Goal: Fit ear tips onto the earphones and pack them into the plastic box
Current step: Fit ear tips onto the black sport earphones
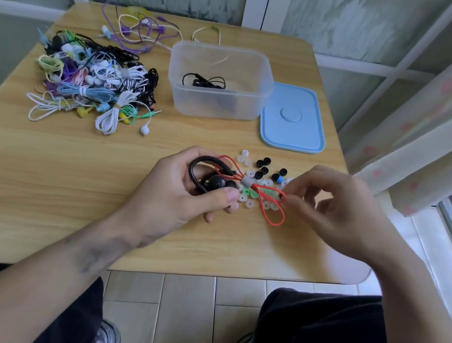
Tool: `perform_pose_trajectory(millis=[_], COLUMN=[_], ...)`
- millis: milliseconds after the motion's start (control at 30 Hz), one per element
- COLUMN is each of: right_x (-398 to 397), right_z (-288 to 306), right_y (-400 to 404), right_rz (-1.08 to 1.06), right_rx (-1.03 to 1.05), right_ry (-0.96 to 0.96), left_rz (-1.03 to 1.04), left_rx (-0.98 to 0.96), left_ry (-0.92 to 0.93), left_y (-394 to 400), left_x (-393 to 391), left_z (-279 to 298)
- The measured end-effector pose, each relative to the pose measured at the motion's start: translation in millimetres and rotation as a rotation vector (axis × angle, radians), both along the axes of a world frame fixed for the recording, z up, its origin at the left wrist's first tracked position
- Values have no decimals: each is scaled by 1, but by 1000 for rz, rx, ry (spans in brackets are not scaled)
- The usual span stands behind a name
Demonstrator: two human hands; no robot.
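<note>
Earphones (pixel 213 182) with black ear hooks sit in my left hand (pixel 187 192) at the frame's centre, my thumb and curled fingers gripping the two buds. Their red cord (pixel 268 203), bundled by a grey band, loops rightward to my right hand (pixel 338 213), whose thumb and forefinger pinch the loop's end. Beneath the cord, loose ear tips (pixel 259 176) in clear, green, black and blue lie scattered on the wooden table (pixel 72 179). Farther up, the clear plastic box (pixel 219 83) stands open, holding one black earphone set (pixel 204 81). Its blue lid (pixel 293 119) lies flat just right of it. A pile of tangled coloured earphones (pixel 95 80) fills the upper left.
</note>
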State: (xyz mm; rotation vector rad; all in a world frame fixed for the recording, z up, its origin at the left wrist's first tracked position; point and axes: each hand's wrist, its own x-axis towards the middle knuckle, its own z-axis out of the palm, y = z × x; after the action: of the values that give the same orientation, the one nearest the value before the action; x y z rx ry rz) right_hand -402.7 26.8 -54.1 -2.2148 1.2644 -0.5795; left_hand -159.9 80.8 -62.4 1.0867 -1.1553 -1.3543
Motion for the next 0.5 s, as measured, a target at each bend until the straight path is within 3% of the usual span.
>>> perform_pose_trajectory(millis=[233, 500], right_x=[8, 52], right_z=[11, 2], right_y=[4, 27], right_rz=[-33, 40], right_rx=[270, 358], right_ry=[-719, -801], left_rz=[7, 82], left_rx=[-17, -137], left_ry=[-131, -352], left_y=[0, 1], left_x=[-1, 1], left_z=[-8, -5])
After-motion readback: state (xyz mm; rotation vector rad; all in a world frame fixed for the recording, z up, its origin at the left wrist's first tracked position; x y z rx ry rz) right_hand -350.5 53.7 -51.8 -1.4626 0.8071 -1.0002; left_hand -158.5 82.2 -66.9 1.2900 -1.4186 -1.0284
